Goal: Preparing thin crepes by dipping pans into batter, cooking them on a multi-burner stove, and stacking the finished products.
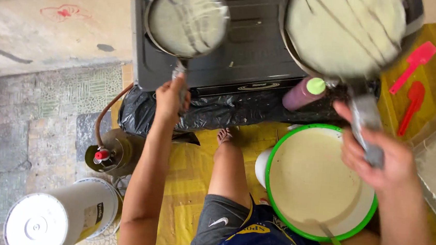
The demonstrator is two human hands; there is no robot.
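My left hand (171, 99) grips the handle of a small frying pan (187, 19) coated with pale batter, over the left side of a black stove (249, 52). My right hand (378, 156) holds the grey handle of a larger pan (344, 29), also spread with pale batter, lifted above the stove's right side. Below that pan sits a green-rimmed bowl (269, 194) full of cream batter, with a ladle handle (335, 243) resting in it. A purple bottle with a green cap (303, 93) stands at the stove's front edge.
Two red spatulas (413, 75) lie on the yellow surface at right. A black plastic sheet (218, 115) hangs under the stove. A gas cylinder with a red knob (106, 155) and a white lidded bucket (60, 216) stand on the floor at left. My legs are between them.
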